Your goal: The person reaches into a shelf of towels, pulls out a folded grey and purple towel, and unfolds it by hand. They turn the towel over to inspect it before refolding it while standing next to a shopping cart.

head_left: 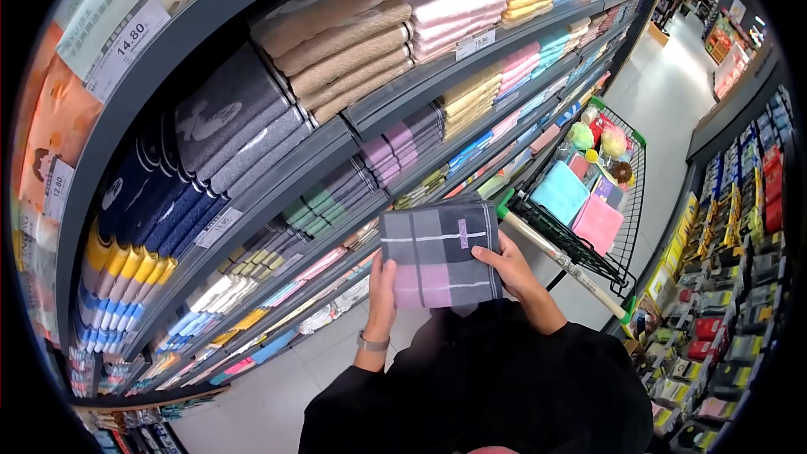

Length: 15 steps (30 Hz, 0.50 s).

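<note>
A folded checked towel (pixel 441 254), grey and dark with a purple block and a small purple label, is held level in front of my body. My left hand (pixel 382 290) grips its left edge. At the right edge, my right hand (pixel 513 269) has its thumb on top and the other fingers underneath, mostly hidden. Beyond the towel, purple-and-grey checked towels (pixel 403 147) and green-and-grey ones (pixel 330 195) lie stacked on a middle shelf.
Shelves of folded towels (pixel 345 42) run along the left, with price tags on their edges. A shopping cart (pixel 635 227) with pink and blue items stands at the right front, its handle (pixel 563 265) near my right hand. Packaged goods (pixel 714 328) hang farther right.
</note>
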{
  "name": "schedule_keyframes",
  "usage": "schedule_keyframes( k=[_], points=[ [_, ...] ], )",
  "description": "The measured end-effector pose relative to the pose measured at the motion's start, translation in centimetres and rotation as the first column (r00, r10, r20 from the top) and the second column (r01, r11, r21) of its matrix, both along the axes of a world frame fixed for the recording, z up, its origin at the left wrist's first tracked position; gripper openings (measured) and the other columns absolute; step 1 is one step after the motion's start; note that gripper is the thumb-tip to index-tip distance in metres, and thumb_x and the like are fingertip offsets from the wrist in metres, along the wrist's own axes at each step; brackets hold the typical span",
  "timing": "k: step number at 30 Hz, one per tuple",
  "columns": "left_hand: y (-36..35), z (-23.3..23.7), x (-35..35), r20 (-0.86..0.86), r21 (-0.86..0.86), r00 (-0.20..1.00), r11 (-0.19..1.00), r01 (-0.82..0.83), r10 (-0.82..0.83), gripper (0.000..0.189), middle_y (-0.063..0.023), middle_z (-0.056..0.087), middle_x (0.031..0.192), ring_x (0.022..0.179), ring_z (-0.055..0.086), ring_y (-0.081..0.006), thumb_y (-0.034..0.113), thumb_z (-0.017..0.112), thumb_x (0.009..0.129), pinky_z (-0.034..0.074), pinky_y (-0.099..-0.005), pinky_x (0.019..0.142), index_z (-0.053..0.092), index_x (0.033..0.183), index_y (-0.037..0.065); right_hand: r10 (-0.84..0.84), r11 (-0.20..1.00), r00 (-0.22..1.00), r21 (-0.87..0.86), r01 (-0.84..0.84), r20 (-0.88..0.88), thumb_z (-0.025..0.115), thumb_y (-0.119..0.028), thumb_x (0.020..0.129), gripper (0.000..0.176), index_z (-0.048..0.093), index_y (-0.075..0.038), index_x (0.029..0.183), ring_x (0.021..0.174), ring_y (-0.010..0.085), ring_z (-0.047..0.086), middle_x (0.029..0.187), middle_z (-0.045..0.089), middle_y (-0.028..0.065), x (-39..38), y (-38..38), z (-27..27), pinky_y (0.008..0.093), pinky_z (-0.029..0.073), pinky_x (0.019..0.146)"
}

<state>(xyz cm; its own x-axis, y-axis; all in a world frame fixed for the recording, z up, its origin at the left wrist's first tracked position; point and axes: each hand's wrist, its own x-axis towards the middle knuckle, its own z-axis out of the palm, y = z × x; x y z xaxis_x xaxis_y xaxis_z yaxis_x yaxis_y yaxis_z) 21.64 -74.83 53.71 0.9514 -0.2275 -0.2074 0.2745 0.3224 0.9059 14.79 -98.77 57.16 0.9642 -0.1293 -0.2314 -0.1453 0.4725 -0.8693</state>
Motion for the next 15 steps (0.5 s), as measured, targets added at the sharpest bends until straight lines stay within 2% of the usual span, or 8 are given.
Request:
schedule_keyframes(
  k=[4,5,7,10,11,15],
  points=[
    [-0.4,1.7,3.4,-0.046,0.106,0.997,0.992,0.069,-0.065,0.048,-0.0126,0.055,0.132,0.119,0.053,-0.0181,0.019,0.060,0.097,0.042,-0.0306,0.101,0.045,0.138,-0.002,0.020,0.998,1.000,-0.057,-0.019,0.017,0.066,-0.014,0.093,0.045,0.051,-0.002,0.134,0.105,0.0113,0.059,0.117,0.063,0.0047,2.1,0.6,1.1,0.0280,0.048,0.091],
    [-0.5,2.1,3.9,-0.044,0.106,0.997,0.992,0.070,-0.065,0.048,-0.0126,0.055,0.132,0.119,0.053,-0.0181,0.019,0.060,0.097,0.042,-0.0306,0.101,0.045,0.138,-0.002,0.007,1.000,1.000,0.000,-0.007,-0.022,0.065,-0.015,0.094,0.044,0.051,-0.002,0.134,0.105,0.0116,0.059,0.117,0.063,0.0048,2.6,0.5,1.0,0.0282,0.048,0.091],
    [-0.9,2.7,4.7,0.173,0.206,0.984,0.978,0.014,-0.051,0.046,-0.0115,0.058,0.126,0.114,0.055,-0.0170,0.019,0.062,0.097,0.043,-0.0292,0.098,0.047,0.134,-0.002,-0.013,0.993,0.998,0.114,0.019,-0.057,0.063,-0.021,0.096,0.043,0.052,-0.002,0.133,0.103,0.0124,0.060,0.117,0.063,0.0052,3.5,0.0,0.5,0.0290,0.049,0.092],
    [-1.9,3.6,5.7,0.252,0.197,0.968,0.979,-0.053,0.002,0.043,-0.0106,0.060,0.122,0.110,0.056,-0.0159,0.017,0.063,0.096,0.043,-0.0286,0.096,0.048,0.132,-0.003,-0.001,0.981,0.986,0.193,0.033,-0.165,0.059,-0.033,0.099,0.042,0.054,-0.003,0.128,0.103,0.0144,0.063,0.114,0.064,0.0059,5.8,-1.3,1.5,0.0299,0.051,0.090],
    [-2.2,3.9,6.3,0.257,0.197,0.966,0.978,-0.065,0.012,0.043,-0.0106,0.060,0.122,0.110,0.056,-0.0159,0.017,0.063,0.096,0.043,-0.0286,0.096,0.048,0.132,-0.003,-0.015,0.979,0.984,0.198,0.050,-0.178,0.060,-0.037,0.097,0.042,0.058,-0.004,0.123,0.100,0.0176,0.065,0.114,0.066,0.0090,6.9,-1.9,1.0,0.0327,0.053,0.088],
    [-4.1,5.5,9.5,0.302,0.140,0.950,0.982,-0.128,0.081,0.042,-0.0106,0.060,0.121,0.110,0.056,-0.0154,0.017,0.062,0.097,0.043,-0.0285,0.095,0.049,0.130,-0.004,0.050,0.976,0.986,0.218,-0.014,-0.161,0.062,-0.035,0.096,0.044,0.059,-0.002,0.125,0.103,0.0196,0.066,0.117,0.067,0.0106,12.1,-4.5,1.4,0.0321,0.052,0.090]
  ],
)
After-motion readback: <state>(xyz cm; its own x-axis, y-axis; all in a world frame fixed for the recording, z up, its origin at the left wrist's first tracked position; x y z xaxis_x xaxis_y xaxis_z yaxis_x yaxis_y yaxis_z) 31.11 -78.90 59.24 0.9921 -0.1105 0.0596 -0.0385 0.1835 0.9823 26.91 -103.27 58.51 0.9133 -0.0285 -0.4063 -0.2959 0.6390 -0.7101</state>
